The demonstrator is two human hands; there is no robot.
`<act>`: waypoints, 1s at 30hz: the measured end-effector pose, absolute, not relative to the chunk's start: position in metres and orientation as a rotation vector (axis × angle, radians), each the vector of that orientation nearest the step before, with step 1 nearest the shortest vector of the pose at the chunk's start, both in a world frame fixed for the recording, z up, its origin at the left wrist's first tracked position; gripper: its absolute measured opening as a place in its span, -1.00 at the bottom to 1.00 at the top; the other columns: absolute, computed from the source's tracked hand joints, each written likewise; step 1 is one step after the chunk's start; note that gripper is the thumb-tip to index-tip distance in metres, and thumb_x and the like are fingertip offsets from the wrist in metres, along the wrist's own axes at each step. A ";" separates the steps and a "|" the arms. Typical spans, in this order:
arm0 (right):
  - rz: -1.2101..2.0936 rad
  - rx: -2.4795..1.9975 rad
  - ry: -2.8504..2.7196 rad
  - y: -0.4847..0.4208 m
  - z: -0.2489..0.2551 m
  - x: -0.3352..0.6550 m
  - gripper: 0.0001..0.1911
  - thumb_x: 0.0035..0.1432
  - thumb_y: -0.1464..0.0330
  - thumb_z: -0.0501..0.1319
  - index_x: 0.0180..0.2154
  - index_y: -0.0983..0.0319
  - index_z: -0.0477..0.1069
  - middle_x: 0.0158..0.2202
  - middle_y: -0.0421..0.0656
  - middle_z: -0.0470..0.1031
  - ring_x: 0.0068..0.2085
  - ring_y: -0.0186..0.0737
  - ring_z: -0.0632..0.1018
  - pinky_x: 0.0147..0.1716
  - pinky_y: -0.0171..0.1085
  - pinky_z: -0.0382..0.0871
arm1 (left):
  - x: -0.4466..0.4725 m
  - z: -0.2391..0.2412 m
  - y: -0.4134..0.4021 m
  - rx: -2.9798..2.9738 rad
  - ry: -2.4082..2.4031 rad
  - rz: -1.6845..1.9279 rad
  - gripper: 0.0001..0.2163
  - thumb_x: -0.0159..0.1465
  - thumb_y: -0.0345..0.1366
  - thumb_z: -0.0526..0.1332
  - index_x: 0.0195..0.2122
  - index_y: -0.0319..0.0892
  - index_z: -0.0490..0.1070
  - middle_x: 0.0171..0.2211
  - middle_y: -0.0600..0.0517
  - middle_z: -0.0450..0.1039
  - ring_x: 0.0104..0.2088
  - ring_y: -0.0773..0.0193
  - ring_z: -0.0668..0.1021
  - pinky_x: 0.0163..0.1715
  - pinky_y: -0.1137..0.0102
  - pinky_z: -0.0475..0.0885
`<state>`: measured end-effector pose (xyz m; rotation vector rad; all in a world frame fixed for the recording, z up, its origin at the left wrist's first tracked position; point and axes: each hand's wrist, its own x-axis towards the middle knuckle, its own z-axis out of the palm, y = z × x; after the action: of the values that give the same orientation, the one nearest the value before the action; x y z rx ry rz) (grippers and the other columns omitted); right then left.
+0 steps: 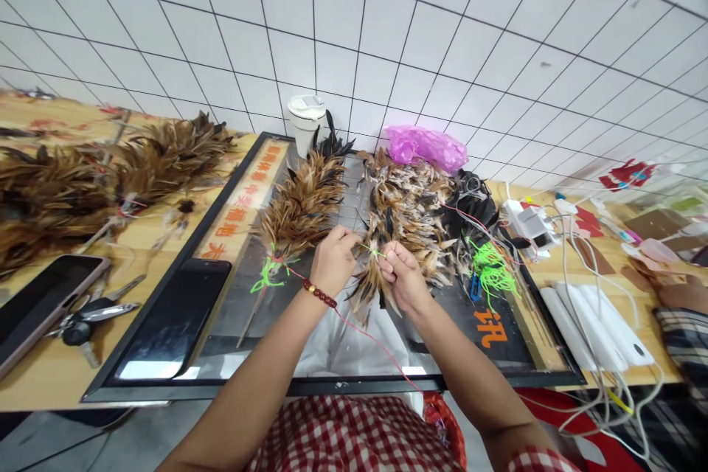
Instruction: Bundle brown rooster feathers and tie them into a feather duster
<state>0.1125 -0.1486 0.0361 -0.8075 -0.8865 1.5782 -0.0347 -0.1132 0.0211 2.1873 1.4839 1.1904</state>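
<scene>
My left hand (333,259) and my right hand (403,276) are both closed in a pinch over the middle of a dark glass-topped board (232,310). Between them runs a short green string (372,251), and a small bunch of brown feathers (368,291) hangs under the fingers. A red thread (376,343) trails from my left wrist toward my lap. A tied feather bundle (302,210) with green string lies just left of my hands. A loose heap of feathers (406,210) lies behind them.
A white cup (306,122) and a pink plastic bag (425,147) stand at the back. Green strings (492,269) lie right of the heap. Finished feather bundles (82,184), a phone (44,302) and keys (88,317) are on the left. Another person's hand (680,295) is at the right edge.
</scene>
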 end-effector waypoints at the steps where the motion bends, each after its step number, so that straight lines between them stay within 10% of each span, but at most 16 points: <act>1: 1.585 -0.808 -0.880 -0.149 0.036 0.112 -0.69 0.02 0.20 0.29 -0.44 0.22 0.21 -0.63 -0.37 0.08 -0.62 -0.51 0.02 -0.64 -0.44 -0.17 | -0.034 0.020 -0.113 2.167 1.494 1.196 -0.64 0.00 -0.65 0.02 -0.35 -0.16 0.50 -0.35 -0.01 0.40 -0.34 0.29 0.47 -0.28 0.42 0.40; 18: 1.744 -0.958 -0.949 -0.061 0.085 0.084 -0.95 0.18 0.43 0.07 -0.30 0.23 0.30 -0.44 -0.25 0.44 -0.51 -0.42 0.41 -0.39 -0.37 0.37 | -0.032 0.024 -0.119 1.844 1.278 2.012 -0.79 0.22 -0.41 0.13 -0.10 -0.19 0.32 -0.20 -0.05 0.30 -0.22 0.29 0.42 -0.19 0.34 0.39; 30: 0.189 -1.266 -2.731 -0.076 0.042 0.145 -0.77 0.10 0.39 0.17 -0.17 0.20 0.48 -0.08 -0.09 0.51 0.00 -0.12 0.41 0.01 -0.14 0.14 | -0.026 0.014 -0.117 1.999 1.213 1.753 -0.81 0.23 -0.44 0.07 -0.15 -0.19 0.37 -0.21 -0.07 0.38 -0.17 0.26 0.46 -0.20 0.35 0.42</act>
<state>0.1447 -0.0762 0.0418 -1.2660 -2.7313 0.1889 -0.0263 -0.1172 0.0136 1.9989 1.2125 1.7535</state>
